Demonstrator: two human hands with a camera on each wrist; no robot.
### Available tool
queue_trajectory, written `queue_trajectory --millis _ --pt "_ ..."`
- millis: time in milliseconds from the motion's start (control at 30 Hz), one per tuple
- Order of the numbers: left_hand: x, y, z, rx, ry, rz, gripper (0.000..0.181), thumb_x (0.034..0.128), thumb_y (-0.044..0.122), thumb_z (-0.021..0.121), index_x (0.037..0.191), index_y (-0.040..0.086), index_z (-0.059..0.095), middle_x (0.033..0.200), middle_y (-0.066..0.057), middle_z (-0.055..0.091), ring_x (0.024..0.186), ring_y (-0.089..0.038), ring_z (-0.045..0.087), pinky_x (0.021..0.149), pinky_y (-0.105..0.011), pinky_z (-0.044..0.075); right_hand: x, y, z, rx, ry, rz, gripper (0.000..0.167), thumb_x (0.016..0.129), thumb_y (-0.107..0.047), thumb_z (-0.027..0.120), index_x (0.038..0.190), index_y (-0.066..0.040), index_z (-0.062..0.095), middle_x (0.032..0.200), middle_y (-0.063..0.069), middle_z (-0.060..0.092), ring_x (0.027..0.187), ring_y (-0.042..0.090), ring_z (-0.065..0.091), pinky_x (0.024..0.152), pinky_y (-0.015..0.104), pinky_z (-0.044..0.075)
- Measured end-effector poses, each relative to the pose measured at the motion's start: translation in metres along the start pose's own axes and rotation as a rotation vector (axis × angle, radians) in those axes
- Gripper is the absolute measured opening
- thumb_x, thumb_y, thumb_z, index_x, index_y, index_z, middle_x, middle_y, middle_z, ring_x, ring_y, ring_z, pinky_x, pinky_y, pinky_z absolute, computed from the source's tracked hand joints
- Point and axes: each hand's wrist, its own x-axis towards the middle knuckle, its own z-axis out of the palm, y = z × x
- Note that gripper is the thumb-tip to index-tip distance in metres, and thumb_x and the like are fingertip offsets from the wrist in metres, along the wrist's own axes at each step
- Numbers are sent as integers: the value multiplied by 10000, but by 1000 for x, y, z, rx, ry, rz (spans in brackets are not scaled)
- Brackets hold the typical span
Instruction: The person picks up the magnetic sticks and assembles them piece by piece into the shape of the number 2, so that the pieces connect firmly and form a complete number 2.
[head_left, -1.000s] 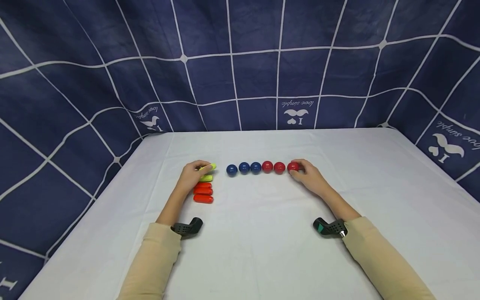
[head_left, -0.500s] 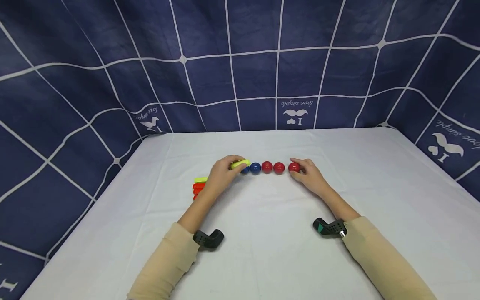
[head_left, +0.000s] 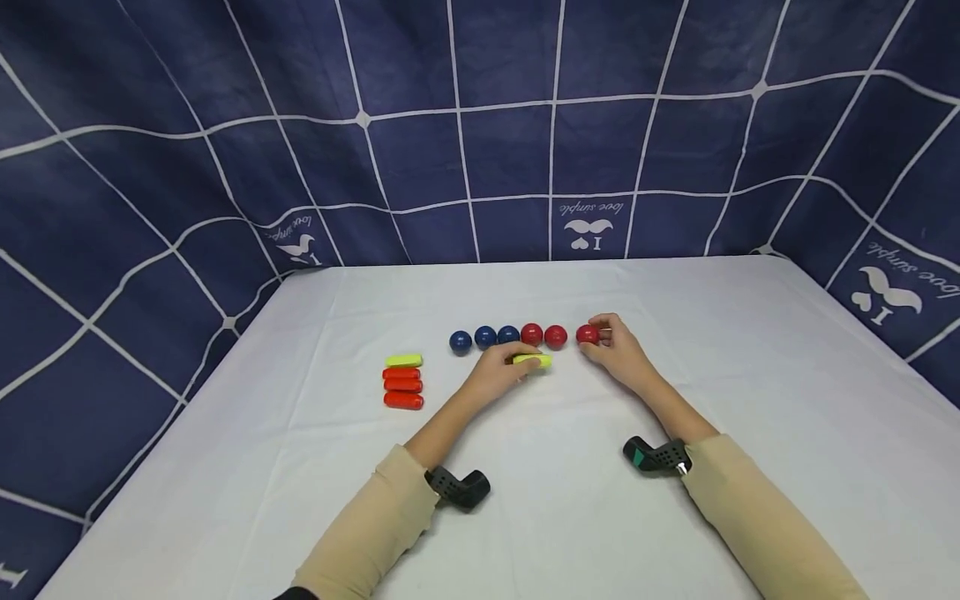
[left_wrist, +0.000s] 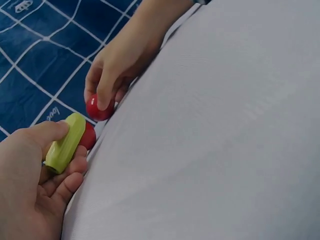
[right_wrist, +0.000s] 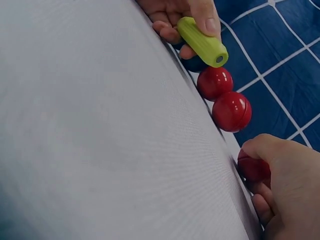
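Note:
My left hand [head_left: 501, 373] pinches a yellow-green ribbed cylinder [head_left: 534, 361] between thumb and fingers, in front of the row of balls. The right wrist view shows a small dark hole in the end of this cylinder [right_wrist: 205, 42]. At the row's right end, my right hand [head_left: 624, 357] holds a red ball [head_left: 587, 334] between thumb and fingers. Two more red balls [head_left: 555, 337] sit to its left, across a small gap. Three blue balls [head_left: 485, 337] continue the row leftward. The left wrist view has the held red ball [left_wrist: 100, 108] beyond the cylinder.
Left of the row, another yellow-green cylinder [head_left: 403, 361] lies behind three red cylinders [head_left: 402, 386], stacked front to back on the white tablecloth [head_left: 525, 517]. A dark blue curtain [head_left: 510, 150] with white lines hangs behind the table and along its sides.
My left hand has carried the yellow-green cylinder rightward from the cylinder group, past the blue balls, then closer to me. The right hand stays at its red ball, its fingers slightly shifted.

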Motion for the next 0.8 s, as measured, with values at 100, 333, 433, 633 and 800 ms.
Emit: queue_trajectory --millis 100,333,433,633,800 --pt "0 -3 -4 -82 -6 -10 263 873 190 594 1104 68 623 927 -139 653 667 -103 559 610 -206 463 -1 -2 0 34 15 17 473 866 -160 576 1257 11 372 1227 235 480 1107 345 498 951 448 407" --pt "-2 0 -9 -160 -60 -39 306 876 153 589 1138 -3 571 1019 -233 642 804 -308 624 712 -269 507 -10 -11 2 -13 60 68 500 903 -364 526 1291 -61 436 1196 192 525 1103 304 489 823 345 429" --pt "-8 10 -11 -160 -67 -38 293 882 131 576 1127 -30 566 1006 -254 635 831 -347 611 724 -287 510 -17 -14 4 -16 62 73 513 904 -413 506 1278 -64 467 1160 180 543 1052 284 505 764 276 424" --pt "-17 26 -16 -146 -72 -44 288 890 123 559 1132 -32 562 1003 -259 629 861 -364 598 724 -268 505 -32 -20 8 26 12 66 520 899 -457 491 1270 -92 486 1118 141 570 898 209 530 702 225 433" --pt "-9 10 -11 -160 -87 -57 312 885 160 575 1150 -4 564 1050 -220 631 843 -322 606 728 -259 502 -35 -20 10 63 -39 36 487 898 -420 516 1279 -119 483 1157 143 558 888 197 550 705 259 422"
